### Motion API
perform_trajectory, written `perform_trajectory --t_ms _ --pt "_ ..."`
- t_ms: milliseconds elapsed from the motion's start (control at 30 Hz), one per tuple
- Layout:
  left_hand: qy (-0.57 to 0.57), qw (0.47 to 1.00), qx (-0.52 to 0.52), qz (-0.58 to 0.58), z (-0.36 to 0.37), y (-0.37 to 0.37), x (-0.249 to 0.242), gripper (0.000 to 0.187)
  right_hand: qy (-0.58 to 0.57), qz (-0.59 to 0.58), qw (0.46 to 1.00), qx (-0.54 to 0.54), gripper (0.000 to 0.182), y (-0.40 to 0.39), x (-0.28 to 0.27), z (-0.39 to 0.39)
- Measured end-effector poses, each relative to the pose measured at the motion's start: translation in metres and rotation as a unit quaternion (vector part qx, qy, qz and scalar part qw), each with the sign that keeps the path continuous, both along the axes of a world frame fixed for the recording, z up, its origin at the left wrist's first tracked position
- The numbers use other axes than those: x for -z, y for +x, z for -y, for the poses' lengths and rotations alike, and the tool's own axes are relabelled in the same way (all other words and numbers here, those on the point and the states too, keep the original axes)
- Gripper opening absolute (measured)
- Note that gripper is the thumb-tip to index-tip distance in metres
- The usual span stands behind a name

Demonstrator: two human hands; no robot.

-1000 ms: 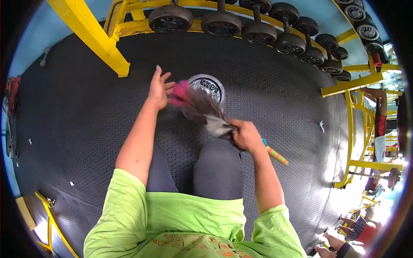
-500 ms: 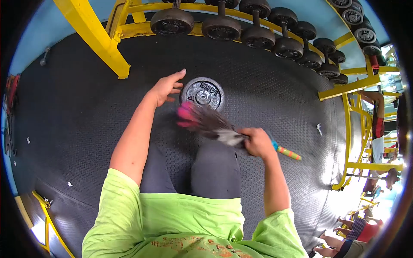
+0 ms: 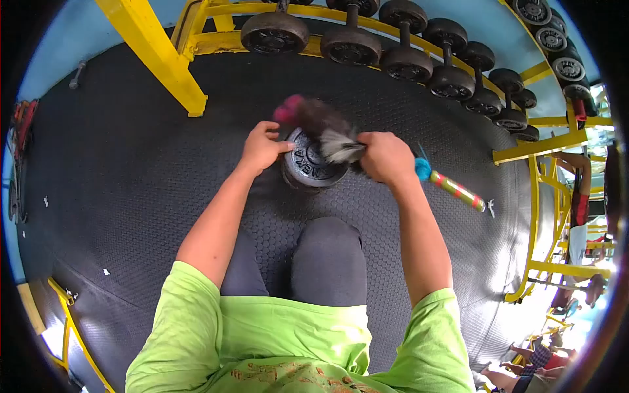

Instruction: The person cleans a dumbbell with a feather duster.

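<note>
A round grey weight plate [image 3: 313,171] sits on the black floor in front of my knees, with raised letters on its face. My left hand [image 3: 263,149] grips its left rim, thumb over the top edge. My right hand [image 3: 388,157] is closed around a feather duster [image 3: 341,145]. Its dark, white and pink feathers, blurred by motion, lie across the far right part of the plate and hide it. The duster's striped handle [image 3: 458,191] sticks out to the right behind my hand.
A yellow rack [image 3: 157,59] with a row of black dumbbells [image 3: 400,64] stands ahead. More yellow frames [image 3: 534,196] are on the right, with other people [image 3: 580,196] farther off. Small white scraps [image 3: 107,271] lie on the rubber floor [image 3: 131,196].
My left hand has come down from beside the plate onto its rim. The duster has moved up, across the plate's far side. The lettering on the plate is turned differently.
</note>
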State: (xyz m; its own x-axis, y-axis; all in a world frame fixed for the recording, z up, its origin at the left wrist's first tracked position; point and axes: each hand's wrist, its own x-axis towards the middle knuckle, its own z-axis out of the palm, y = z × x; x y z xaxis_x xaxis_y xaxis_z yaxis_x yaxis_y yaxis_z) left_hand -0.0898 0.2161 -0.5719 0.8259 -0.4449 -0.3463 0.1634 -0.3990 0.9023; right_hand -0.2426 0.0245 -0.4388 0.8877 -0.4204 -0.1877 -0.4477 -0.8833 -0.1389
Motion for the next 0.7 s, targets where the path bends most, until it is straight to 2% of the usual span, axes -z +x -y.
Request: perform_trajectory --t_ms 33,100,167,233,300,333,367,433,467,567,600,700 --pt "0.002 1.000 -0.002 0.001 -0.007 0.006 0.002 0.053 -0.002 -0.009 0.999 -0.042 0.026 0.009 -0.006 -0.009" --pt "-0.066 0.987 -0.148 -0.018 -0.028 0.023 0.008 0.046 -0.014 -0.026 0.998 -0.062 0.024 0.022 -0.021 -0.019" --pt "-0.076 0.980 -0.181 0.012 -0.047 0.036 0.010 0.037 -0.050 -0.029 0.996 -0.070 0.020 0.032 -0.030 -0.025" --pt "-0.056 0.984 -0.169 0.020 -0.051 0.041 -0.008 0.034 -0.052 -0.035 0.994 -0.087 0.019 0.041 -0.035 -0.032" --pt "-0.061 0.990 -0.123 -0.044 -0.050 0.043 -0.024 0.030 -0.058 -0.084 0.983 -0.150 0.019 0.038 -0.034 -0.048" --pt "-0.065 0.992 -0.102 -0.047 -0.050 0.045 -0.023 0.034 -0.061 -0.131 0.971 -0.189 0.019 0.036 -0.038 -0.057" --pt "-0.068 0.991 -0.103 -0.047 -0.049 0.045 -0.024 0.034 -0.064 -0.131 0.971 -0.190 0.019 0.032 -0.042 -0.060" --pt "-0.049 0.996 -0.030 -0.073 -0.043 0.044 -0.028 0.039 -0.084 -0.133 0.976 -0.151 0.023 0.025 -0.050 -0.057" --pt "-0.029 0.999 -0.008 -0.042 -0.039 0.042 -0.028 0.044 -0.074 -0.088 0.986 -0.122 0.025 0.022 -0.052 -0.049" --pt "-0.031 0.997 -0.008 -0.067 -0.027 0.035 -0.030 0.045 -0.057 -0.067 0.996 -0.025 0.027 0.009 -0.054 -0.026" --pt "-0.033 0.997 -0.002 -0.068 -0.022 0.033 -0.029 0.045 -0.060 -0.068 0.996 -0.019 0.027 -0.003 -0.045 -0.016" --pt "-0.039 0.998 -0.035 -0.031 -0.009 0.028 -0.016 0.047 0.015 0.032 0.996 0.085 0.031 -0.062 0.004 0.005"
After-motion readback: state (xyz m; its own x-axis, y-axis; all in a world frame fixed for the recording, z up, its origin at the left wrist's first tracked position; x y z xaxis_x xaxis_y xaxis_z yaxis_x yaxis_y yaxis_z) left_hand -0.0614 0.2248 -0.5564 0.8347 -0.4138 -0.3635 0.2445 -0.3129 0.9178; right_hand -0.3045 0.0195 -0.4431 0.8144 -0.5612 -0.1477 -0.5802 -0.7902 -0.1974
